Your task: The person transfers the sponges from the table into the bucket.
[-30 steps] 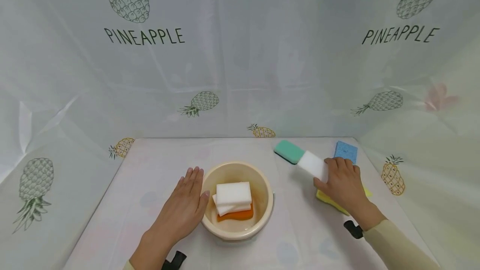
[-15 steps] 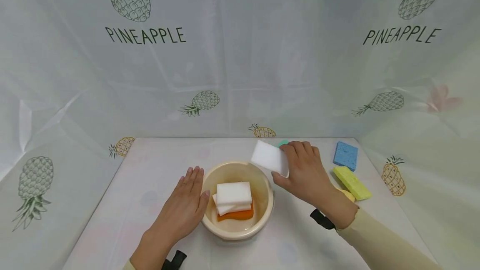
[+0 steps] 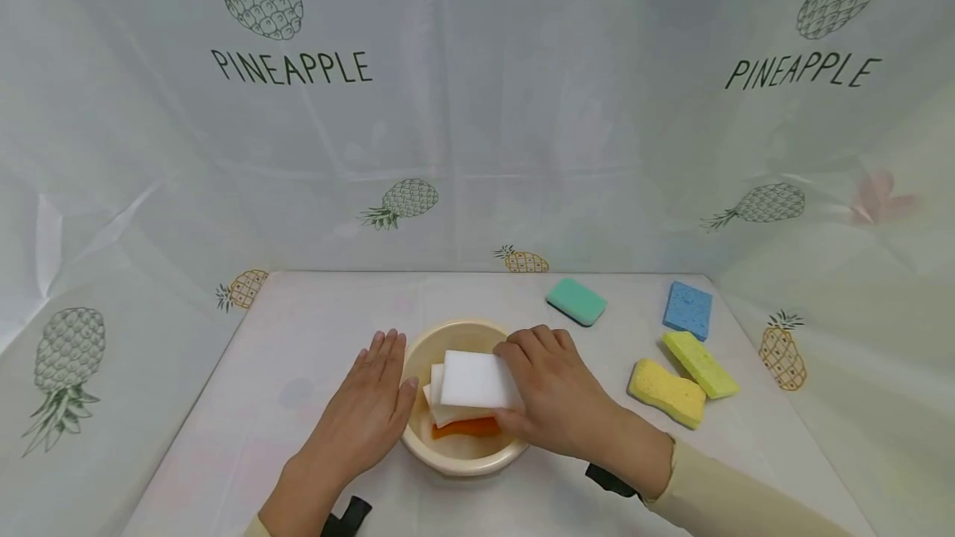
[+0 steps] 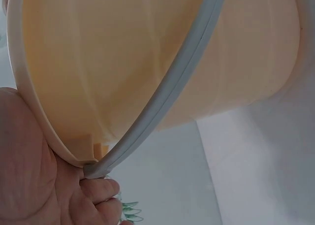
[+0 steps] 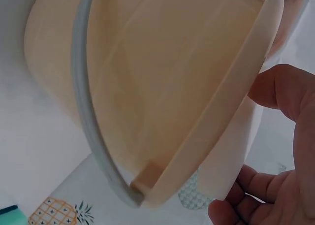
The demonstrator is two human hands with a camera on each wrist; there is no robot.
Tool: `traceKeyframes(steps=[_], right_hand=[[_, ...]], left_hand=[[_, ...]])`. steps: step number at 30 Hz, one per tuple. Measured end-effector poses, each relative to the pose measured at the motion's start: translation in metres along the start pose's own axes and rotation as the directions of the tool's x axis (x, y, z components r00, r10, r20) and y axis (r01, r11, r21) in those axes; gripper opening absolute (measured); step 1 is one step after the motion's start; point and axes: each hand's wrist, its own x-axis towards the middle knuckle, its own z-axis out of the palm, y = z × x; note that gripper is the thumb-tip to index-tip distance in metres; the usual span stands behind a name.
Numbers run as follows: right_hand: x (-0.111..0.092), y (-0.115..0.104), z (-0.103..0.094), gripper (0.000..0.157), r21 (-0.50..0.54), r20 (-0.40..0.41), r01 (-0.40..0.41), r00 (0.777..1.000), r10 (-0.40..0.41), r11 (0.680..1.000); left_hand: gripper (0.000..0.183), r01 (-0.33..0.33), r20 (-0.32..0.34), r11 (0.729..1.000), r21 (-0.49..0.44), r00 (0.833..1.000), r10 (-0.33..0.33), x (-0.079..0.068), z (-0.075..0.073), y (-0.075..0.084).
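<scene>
1. Evidently the step in hand is setting a white sponge [image 3: 477, 379] into the bucket [image 3: 466, 468]. I judge it to be near the release, since the sponge is over the bucket's mouth, just left of the right hand's [image 3: 555, 396] fingertips.
2. The right hand pinches that sponge by its near end, thumb on one side, fingers on the other, the gap only as wide as the block.
3. The left hand [image 3: 354, 417] lies with fingers straight against the rim, gripping nothing; it seems to steady the bucket.
4. Below and left of the pinching fingers lie at least two white blocks [image 3: 436, 379], above an orange sponge [image 3: 468, 428]. Whether the held one touches them, I cannot tell.
5. The next move probably calls for lowering it level onto the pile, then spreading the thumb and fingers without nudging the stack.
6. Against a second ago, the right hand has carried the sponge leftward; back then its fingers were over by the yellow sponge [image 3: 666, 393], which is now in full sight, well right of them.
7. The green sponge [image 3: 577, 302], beyond the right fingertips and mostly hidden half a second ago, shows whole again. The left hand's straight fingers have stayed at the rim.
</scene>
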Motion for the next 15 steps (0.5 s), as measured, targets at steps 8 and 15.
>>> traceKeyframes(steps=[8, 15], right_hand=[[-0.0008, -0.0063, 0.0054, 0.059, 0.026, 0.023, 0.049, 0.999, -0.05, 0.998], [0.0002, -0.0065, 0.0089, 0.058, 0.007, 0.06, 0.102, 0.993, -0.102, 0.995]], left_hand=[[0.064, -0.007, -0.013, 1.0, 0.007, 1.0, 0.007, 0.0003, -0.0003, 0.0002], [0.064, -0.008, -0.009, 1.0, 0.009, 1.0, 0.008, 0.0, -0.0009, 0.0003]])
